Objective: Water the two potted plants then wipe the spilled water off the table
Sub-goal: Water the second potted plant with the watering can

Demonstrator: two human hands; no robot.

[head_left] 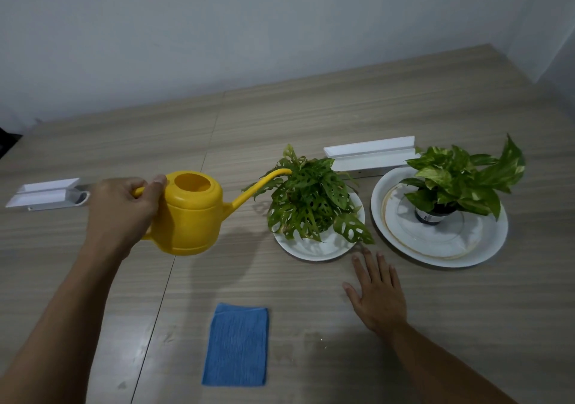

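Head view looked down on a wood-grain table [311, 117] that stood against a pale wall. At the left, the left hand [124, 207] was closed around the handle of a yellow watering can [189, 214] and held it above the table. The thumb lay over the top of the handle. The can was lifted clear of the table, and its long spout reached to the right, with the tip among the upper leaves of the holed-leaf plant [311, 204]. I could not tell if water ran from the spout.

That plant stood on a small white plate [311, 249] near the middle of the table. Just to its right, the second plant [460, 176], with broad green and yellow leaves, stood in a dark pot on a large white plate [494, 242], which carried a gold-rimmed plate inside it.

The right hand [378, 294] lay flat on the table with the palm down and the fingers spread, holding nothing. Its fingertips were near the rim of the small plate.

A folded blue cloth [236, 344] lay at the near side of the table, between the two arms. One white tray [370, 155] lay behind the plants, and another white tray [43, 193] at the far left.
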